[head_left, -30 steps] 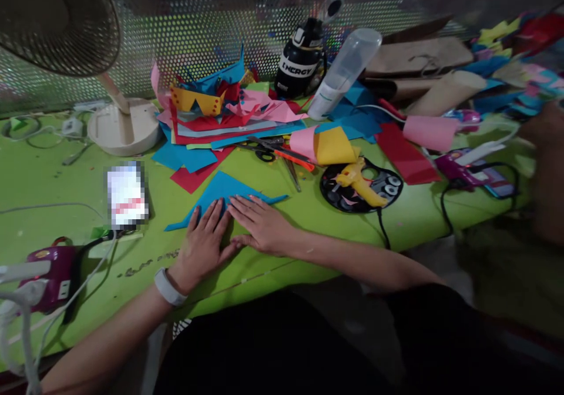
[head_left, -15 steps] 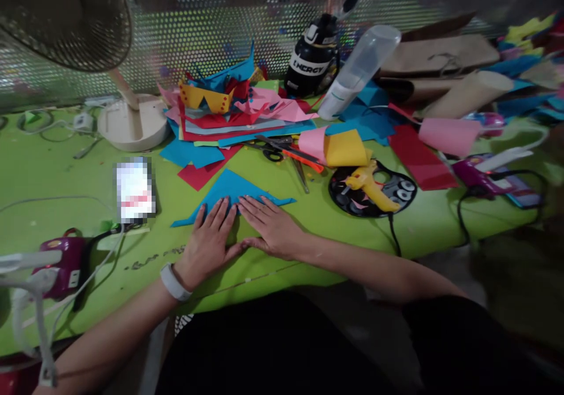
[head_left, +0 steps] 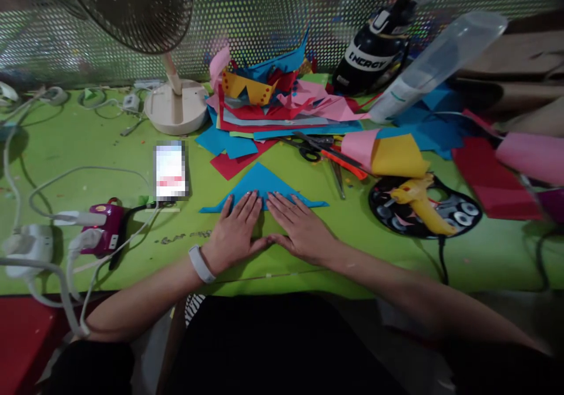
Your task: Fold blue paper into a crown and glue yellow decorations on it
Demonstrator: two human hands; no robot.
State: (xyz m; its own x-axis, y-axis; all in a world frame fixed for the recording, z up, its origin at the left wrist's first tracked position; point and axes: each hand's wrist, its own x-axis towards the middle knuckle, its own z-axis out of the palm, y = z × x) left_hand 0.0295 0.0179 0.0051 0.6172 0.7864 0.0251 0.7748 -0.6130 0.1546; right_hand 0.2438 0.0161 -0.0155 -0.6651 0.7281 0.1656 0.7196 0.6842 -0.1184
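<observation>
Neither of your hands grips anything; your left hand (head_left: 237, 230) and right hand (head_left: 304, 230) lie open, palms down, fingertips pressing the lower edge of a blue paper triangle (head_left: 259, 180), thumbs meeting below it; the triangle lies on the green table (head_left: 176, 277) in front of you, its peak pointing away, a narrow rolled end reaching out past each hand; a pale band (head_left: 202, 264) circles your left wrist.

To the left lies a phone (head_left: 170, 170) with a lit, pixelated screen; nearer you on that side sits a purple power adapter (head_left: 106, 228) with white plugs in it; a fan (head_left: 176, 108) stands beyond the phone.

Past the triangle are a heap of coloured paper pieces (head_left: 291, 113) and black scissors (head_left: 309, 151); to the right, a yellow glue gun (head_left: 420, 205) rests on a black, palette-shaped mat (head_left: 460, 207); a black bottle (head_left: 368, 57), lettered "ENERGY", stands behind.
</observation>
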